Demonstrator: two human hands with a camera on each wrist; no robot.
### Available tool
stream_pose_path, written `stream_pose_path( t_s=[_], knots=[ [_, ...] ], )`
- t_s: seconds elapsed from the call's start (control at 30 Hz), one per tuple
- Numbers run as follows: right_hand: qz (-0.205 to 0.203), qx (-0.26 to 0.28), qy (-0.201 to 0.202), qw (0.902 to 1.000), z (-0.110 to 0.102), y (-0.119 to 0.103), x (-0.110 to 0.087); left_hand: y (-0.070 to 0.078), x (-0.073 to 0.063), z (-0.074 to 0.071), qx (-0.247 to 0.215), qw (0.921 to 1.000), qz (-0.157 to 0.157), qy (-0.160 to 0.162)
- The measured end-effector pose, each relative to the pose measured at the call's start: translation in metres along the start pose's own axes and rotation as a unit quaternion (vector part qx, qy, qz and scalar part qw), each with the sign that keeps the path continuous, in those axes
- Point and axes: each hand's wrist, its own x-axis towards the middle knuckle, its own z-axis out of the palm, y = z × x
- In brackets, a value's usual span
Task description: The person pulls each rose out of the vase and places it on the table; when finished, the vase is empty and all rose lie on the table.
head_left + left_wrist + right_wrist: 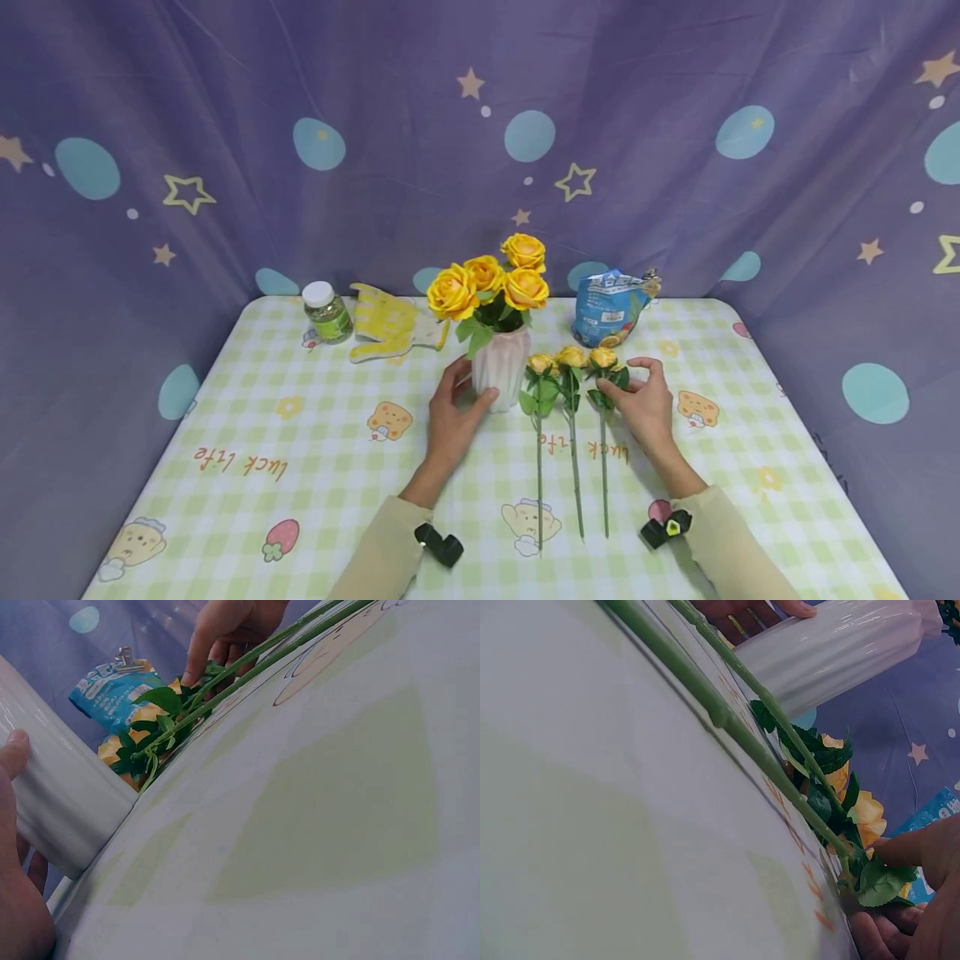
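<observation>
A pale pinkish-white ribbed vase (500,375) stands upright on the table, with several yellow roses (487,279) in it. My left hand (452,417) grips the vase's lower left side, thumb across the front and fingers round the back. To the right, three yellow roses lie side by side on the cloth, stems toward me: a left one (540,365), a middle one (572,358) and a right one (603,358). My right hand (647,408) pinches the right rose just below its bloom, among the leaves. In the right wrist view a green leaf (885,881) partly hides the fingertips.
Behind the roses stands a blue snack bag (611,308) with a clip at its top. At the back left are a white-lidded jar (327,313) and a yellow-and-white glove (393,323). A checked cloth (337,500) covers the table; purple curtains (420,150) surround it.
</observation>
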Motion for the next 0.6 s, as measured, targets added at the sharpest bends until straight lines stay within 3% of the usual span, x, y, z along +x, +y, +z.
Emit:
stream_pose_path(
  t_s=[0.3,0.6],
  knots=[
    [-0.02,-0.078,-0.005,0.9967,-0.0028,-0.0005,0.0005,-0.0008,0.0001,0.0006,-0.002,1.0,0.003,0.0],
    [-0.026,-0.078,0.012,0.9966,-0.0047,-0.0027,0.0019,0.0013,-0.0004,0.0001,-0.006,1.0,0.001,0.0]
  ],
)
